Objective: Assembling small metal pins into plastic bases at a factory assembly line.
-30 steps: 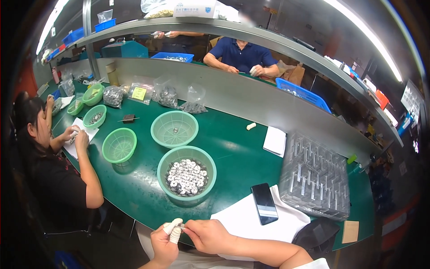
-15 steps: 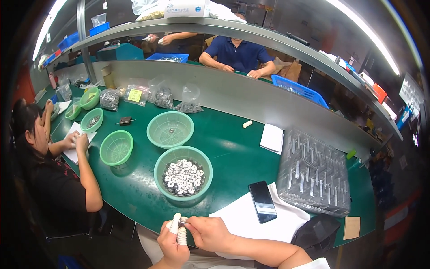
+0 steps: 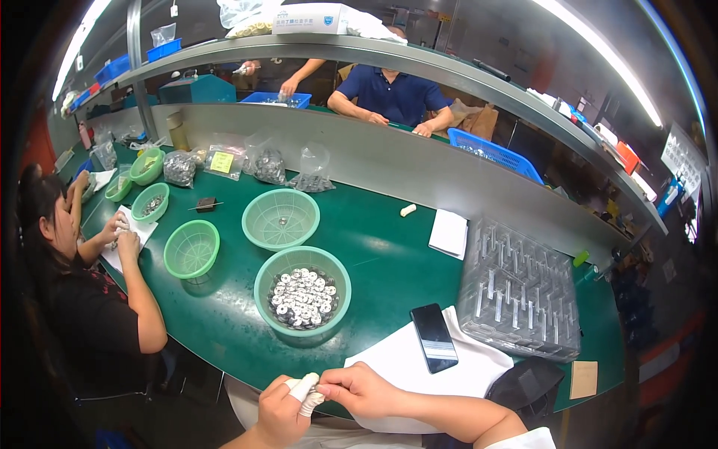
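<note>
My left hand (image 3: 283,411) and right hand (image 3: 366,391) meet, both pinched closed; I cannot tell what they grip. Metal discs (image 3: 303,298) sit in the bowl (image 3: 303,259) beyond. A slack pinch could drop anything held past the worktop (image 3: 389,288).

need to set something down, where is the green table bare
The largest bare patch of green table lies between the disc-filled bowl and the clear trays, beyond the white cloth. A smaller one runs from the small green basket toward the near edge. Back left is crowded with bags.
</note>
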`<state>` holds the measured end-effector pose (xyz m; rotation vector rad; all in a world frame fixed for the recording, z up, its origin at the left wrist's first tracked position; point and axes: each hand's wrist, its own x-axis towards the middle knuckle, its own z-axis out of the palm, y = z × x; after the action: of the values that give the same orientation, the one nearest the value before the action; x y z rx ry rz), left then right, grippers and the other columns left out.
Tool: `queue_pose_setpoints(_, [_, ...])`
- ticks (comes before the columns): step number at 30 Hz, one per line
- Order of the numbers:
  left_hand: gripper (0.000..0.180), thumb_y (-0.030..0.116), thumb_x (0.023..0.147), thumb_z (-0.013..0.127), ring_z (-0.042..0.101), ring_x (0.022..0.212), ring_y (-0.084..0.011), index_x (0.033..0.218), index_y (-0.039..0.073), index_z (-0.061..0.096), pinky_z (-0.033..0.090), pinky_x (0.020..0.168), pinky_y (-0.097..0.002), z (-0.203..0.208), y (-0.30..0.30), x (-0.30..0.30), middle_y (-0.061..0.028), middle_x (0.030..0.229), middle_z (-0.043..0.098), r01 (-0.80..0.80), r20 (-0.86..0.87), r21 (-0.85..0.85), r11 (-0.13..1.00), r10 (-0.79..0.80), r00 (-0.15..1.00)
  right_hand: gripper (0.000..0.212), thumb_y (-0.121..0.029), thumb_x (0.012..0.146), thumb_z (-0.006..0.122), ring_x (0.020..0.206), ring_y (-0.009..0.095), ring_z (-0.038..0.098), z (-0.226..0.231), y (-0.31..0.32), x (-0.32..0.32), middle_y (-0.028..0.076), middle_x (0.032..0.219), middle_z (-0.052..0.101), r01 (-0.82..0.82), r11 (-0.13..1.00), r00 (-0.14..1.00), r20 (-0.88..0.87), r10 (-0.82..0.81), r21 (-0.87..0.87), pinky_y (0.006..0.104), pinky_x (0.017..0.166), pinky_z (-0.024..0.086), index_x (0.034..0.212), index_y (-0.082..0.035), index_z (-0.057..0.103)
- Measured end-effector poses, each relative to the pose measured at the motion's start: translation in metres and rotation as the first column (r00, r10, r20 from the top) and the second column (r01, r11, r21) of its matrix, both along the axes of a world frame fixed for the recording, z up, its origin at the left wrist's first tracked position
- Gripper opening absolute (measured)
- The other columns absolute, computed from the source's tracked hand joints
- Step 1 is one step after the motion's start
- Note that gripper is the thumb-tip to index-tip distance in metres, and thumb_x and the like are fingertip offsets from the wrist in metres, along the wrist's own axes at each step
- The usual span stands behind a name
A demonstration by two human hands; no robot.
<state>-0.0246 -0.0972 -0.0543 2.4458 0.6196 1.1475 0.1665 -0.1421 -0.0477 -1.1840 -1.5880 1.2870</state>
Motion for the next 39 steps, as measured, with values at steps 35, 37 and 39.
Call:
queue_pose_setpoints(35, [0.030,0.025,0.088,0.075,0.064,0.074,-0.0298,0.098,-0.002,0.065,0.052,0.062,-0.0381,-0.013,-0.003,0.003,-0.0120,0.083,0.066,0.026,-0.055,-0.112,0.993,-0.032,0.998,0.027,-0.021,0.102,0.056,0.061,0.011,0.047,-0.028,0.000,0.025,0.004,0.065,0.057,-0.055,0.991,0.998,-0.049,0.049,-0.120,0.0302,0.058,0.040,0.085,-0.002,0.063])
queue_pose_setpoints(37, [0.026,0.023,0.086,0.074,0.060,0.070,-0.0312,0.087,0.001,0.060,0.049,0.057,-0.0401,-0.023,0.005,0.006,-0.0122,0.077,0.061,0.089,-0.009,-0.051,0.995,-0.090,0.996,0.029,-0.023,0.103,0.055,0.064,0.010,0.043,-0.026,0.001,0.028,0.002,0.065,0.055,-0.168,0.974,0.983,-0.094,0.155,-0.151,0.0294,0.060,0.039,0.084,-0.002,0.062])
queue_pose_setpoints(39, [0.022,0.017,0.083,0.072,0.059,0.068,-0.0324,0.087,0.000,0.060,0.048,0.057,-0.0413,-0.028,0.008,0.004,-0.0139,0.076,0.060,0.137,-0.084,0.032,0.990,-0.133,0.987,0.030,-0.023,0.103,0.054,0.065,0.010,0.045,-0.022,0.001,0.027,0.000,0.066,0.055,-0.186,0.968,0.980,-0.104,0.170,-0.167,0.0287,0.060,0.039,0.084,-0.002,0.062])
